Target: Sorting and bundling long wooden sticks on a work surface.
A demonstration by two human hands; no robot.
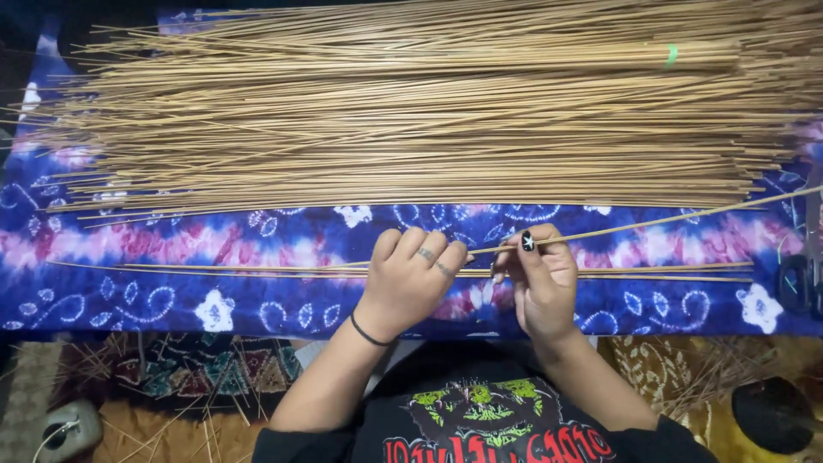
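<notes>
Both hands meet near the front edge of the batik cloth [257, 240]: left hand [411, 279] curled shut, right hand [540, 274] pinching one thin palm stick [669, 219] that rises toward the big stick pile [411, 111]. Best grip close together, keep it taut, clear of the few loose sticks [214, 269] below

The pile of thin sticks [411, 103] runs out of frame past the top and right edges, so its full extent cannot be judged. Scissors [801, 279], right of the pile, are cut by the right edge and blurred. The stick [651, 221] held below the pile vanishes inside both hands; the grip point is hidden. A grey object [60, 429], far below the pile's left end, is too blurred to identify.
</notes>
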